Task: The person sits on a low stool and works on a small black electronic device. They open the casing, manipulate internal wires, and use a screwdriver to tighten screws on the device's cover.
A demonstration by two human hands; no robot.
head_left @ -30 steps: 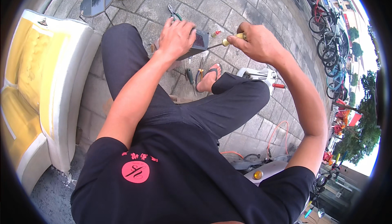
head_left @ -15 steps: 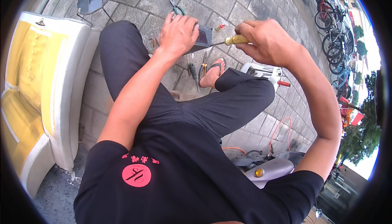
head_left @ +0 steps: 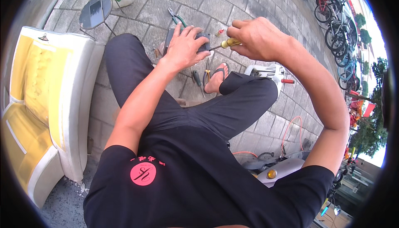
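A dark rectangular box [head_left: 203,41] stands on the paving in front of me. My left hand [head_left: 185,47] grips it from above, its fingers spread over the top and the thumb along the near side. My right hand [head_left: 258,40] is closed round a screwdriver [head_left: 232,42] with a yellowish handle. The screwdriver's shaft reaches left to the box's right end, and its tip looks in contact there. Just beyond the box lie green-handled pliers [head_left: 179,19]. A small red-capped item [head_left: 220,32] is on the ground to its right. My left hand hides much of the box.
A dark-handled screwdriver [head_left: 196,77] and yellow-and-black-handled pliers [head_left: 207,76] lie by my sandalled foot [head_left: 215,80]. A white tray [head_left: 259,71] of tools is at the right. A yellow-and-white seat [head_left: 45,103] stands left, near a round stool [head_left: 92,14]. Bicycles [head_left: 334,30] line the far right.
The left hand's fingers have spread wider and its thumb has come out over the box's near side. The box seems less tilted. The right hand keeps the screwdriver at the box's right end.
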